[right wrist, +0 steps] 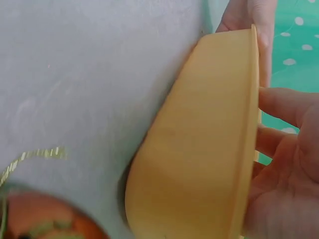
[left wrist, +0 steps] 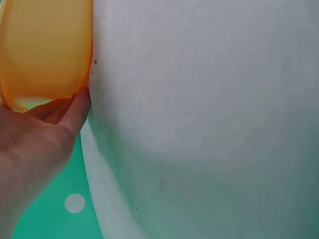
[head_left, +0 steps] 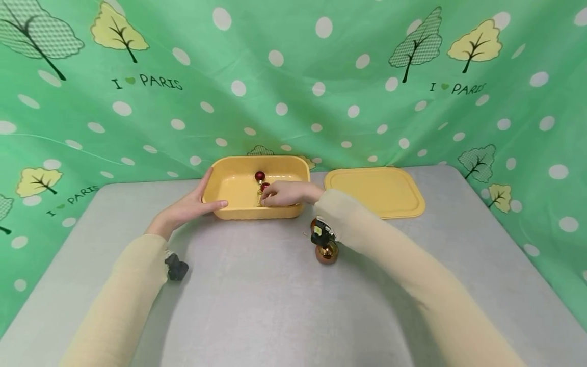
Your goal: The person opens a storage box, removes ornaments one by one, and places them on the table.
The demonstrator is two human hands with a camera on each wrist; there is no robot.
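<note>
A yellow plastic box (head_left: 257, 213) stands at the far side of the table. My left hand (head_left: 194, 200) grips its left end, thumb over the front rim and fingers along the outer wall; the left wrist view shows fingers against the box wall (left wrist: 47, 55). Inside lie two small dark red baubles (head_left: 260, 176). My right hand (head_left: 288, 193) reaches over the front rim, fingertips pointing down beside the nearer red bauble (head_left: 265, 187) and a bit of gold cord (head_left: 259, 199). The box wall (right wrist: 194, 134) hides those fingertips in the right wrist view.
A yellow lid (head_left: 377, 191) lies flat right of the box. Beneath my right wrist sits a shiny copper-gold bauble (head_left: 326, 253), with another partly hidden behind the wrist camera (head_left: 321, 233). A green dotted curtain (head_left: 293, 102) hangs behind the grey table (head_left: 257, 295).
</note>
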